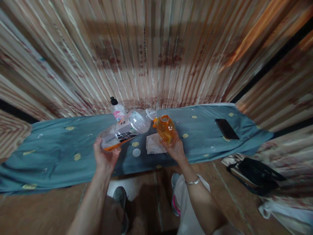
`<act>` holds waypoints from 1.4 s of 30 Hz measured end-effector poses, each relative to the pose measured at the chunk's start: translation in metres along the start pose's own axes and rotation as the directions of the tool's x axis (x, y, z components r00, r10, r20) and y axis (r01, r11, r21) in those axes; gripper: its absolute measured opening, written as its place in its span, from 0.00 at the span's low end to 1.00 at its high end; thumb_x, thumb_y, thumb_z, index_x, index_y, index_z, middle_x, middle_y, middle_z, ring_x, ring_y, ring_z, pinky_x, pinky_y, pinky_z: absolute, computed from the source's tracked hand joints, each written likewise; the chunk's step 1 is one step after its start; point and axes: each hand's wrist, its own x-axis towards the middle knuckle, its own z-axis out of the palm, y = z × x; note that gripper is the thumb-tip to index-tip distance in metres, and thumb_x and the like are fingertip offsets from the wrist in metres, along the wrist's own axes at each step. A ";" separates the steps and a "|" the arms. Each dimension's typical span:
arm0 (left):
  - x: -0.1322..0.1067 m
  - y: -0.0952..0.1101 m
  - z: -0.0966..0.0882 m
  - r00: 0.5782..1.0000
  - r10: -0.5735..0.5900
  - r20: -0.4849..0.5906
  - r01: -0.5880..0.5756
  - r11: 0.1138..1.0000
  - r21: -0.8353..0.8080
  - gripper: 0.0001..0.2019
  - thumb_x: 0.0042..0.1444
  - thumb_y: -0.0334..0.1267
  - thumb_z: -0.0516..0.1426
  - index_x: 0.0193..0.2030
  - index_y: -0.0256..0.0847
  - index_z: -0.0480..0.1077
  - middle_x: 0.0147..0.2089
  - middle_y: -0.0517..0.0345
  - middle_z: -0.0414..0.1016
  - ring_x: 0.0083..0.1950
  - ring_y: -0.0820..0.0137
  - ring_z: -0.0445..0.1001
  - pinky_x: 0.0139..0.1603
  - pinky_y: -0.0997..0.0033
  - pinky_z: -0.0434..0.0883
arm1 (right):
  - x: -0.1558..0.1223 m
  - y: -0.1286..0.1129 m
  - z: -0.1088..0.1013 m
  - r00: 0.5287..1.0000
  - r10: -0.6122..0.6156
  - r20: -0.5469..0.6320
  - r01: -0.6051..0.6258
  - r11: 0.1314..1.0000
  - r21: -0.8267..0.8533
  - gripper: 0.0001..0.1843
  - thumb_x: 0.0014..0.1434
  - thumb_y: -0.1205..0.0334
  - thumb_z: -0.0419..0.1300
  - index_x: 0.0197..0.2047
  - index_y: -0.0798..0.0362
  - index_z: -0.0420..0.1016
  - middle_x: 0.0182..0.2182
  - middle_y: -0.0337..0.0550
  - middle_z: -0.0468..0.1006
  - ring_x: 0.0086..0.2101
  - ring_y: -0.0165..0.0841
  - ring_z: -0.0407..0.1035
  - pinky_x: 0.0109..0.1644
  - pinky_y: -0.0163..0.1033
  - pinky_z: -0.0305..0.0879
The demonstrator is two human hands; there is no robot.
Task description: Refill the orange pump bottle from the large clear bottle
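Clear plastic bottle (133, 123) with white-and-orange label (117, 135), dark lettering too blurred to read; tilted over blue-green patterned cloth (55, 147), left hand (105, 155) wrapped round its base. Just right of its mouth: translucent orange rounded bottle (166, 129), right hand (175, 147) clasped round its lower part.

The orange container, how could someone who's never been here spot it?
Find the blue-green cloth in front of the curtain. Near its middle, the right hand holds the orange container, beside a bigger clear bottle in the left hand. Unlike that bottle, its see-through body is orange.
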 end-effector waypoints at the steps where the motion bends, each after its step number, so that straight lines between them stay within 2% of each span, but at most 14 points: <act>1: -0.001 0.001 -0.001 1.000 0.012 -0.008 -0.012 1.000 0.005 0.19 0.46 0.48 0.65 0.41 0.39 0.75 0.34 0.56 0.77 0.25 0.70 0.73 0.16 0.77 0.64 | 0.000 0.000 0.001 1.000 -0.015 0.010 0.015 1.000 0.008 0.33 0.56 0.50 0.67 0.62 0.49 0.67 0.47 0.48 0.85 0.43 0.44 0.82 0.46 0.50 0.81; 5: -0.006 0.004 -0.003 0.998 0.046 -0.032 -0.045 0.999 0.020 0.19 0.46 0.48 0.65 0.41 0.39 0.75 0.34 0.56 0.77 0.24 0.70 0.72 0.15 0.76 0.64 | -0.002 0.001 0.004 0.998 -0.063 0.027 0.062 0.998 0.017 0.37 0.55 0.50 0.68 0.65 0.51 0.65 0.54 0.53 0.82 0.48 0.46 0.81 0.50 0.51 0.81; 14: -0.017 0.014 0.000 0.995 0.091 -0.052 -0.090 0.996 0.018 0.16 0.45 0.45 0.65 0.40 0.40 0.76 0.33 0.59 0.78 0.22 0.71 0.71 0.13 0.77 0.63 | -0.002 0.010 0.003 0.989 -0.134 -0.060 0.127 0.986 -0.109 0.35 0.61 0.44 0.63 0.65 0.54 0.65 0.54 0.57 0.81 0.53 0.49 0.78 0.55 0.55 0.79; 22: -0.016 0.015 0.005 0.989 0.144 -0.034 -0.142 0.988 0.064 0.19 0.39 0.45 0.68 0.38 0.41 0.77 0.34 0.59 0.79 0.25 0.71 0.73 0.14 0.78 0.65 | -0.001 0.016 0.003 0.981 -0.183 -0.069 0.170 0.972 -0.159 0.36 0.61 0.49 0.63 0.66 0.59 0.64 0.56 0.63 0.79 0.54 0.49 0.77 0.60 0.56 0.75; 29: -0.014 0.017 0.006 0.979 0.201 0.030 -0.203 0.977 0.067 0.21 0.37 0.46 0.69 0.38 0.39 0.77 0.35 0.58 0.80 0.27 0.70 0.74 0.15 0.79 0.63 | -0.003 0.014 0.002 0.977 -0.199 -0.075 0.184 0.969 -0.164 0.36 0.62 0.47 0.63 0.66 0.59 0.64 0.57 0.63 0.79 0.56 0.50 0.76 0.61 0.58 0.74; 37: -0.012 0.015 0.003 0.970 0.241 0.011 -0.241 0.967 0.083 0.24 0.36 0.48 0.70 0.41 0.39 0.77 0.37 0.58 0.81 0.32 0.67 0.77 0.20 0.77 0.70 | -0.003 0.017 -0.001 0.967 -0.232 -0.102 0.207 0.956 -0.210 0.35 0.63 0.48 0.63 0.66 0.58 0.64 0.56 0.62 0.79 0.57 0.51 0.76 0.61 0.58 0.75; 42: -0.010 0.018 -0.003 0.971 0.239 0.025 -0.241 0.965 0.108 0.23 0.37 0.47 0.70 0.41 0.43 0.77 0.38 0.58 0.80 0.33 0.67 0.76 0.19 0.76 0.68 | -0.004 0.018 -0.001 0.970 -0.227 -0.090 0.202 0.953 -0.225 0.35 0.63 0.49 0.62 0.67 0.59 0.63 0.56 0.63 0.79 0.57 0.51 0.75 0.61 0.58 0.75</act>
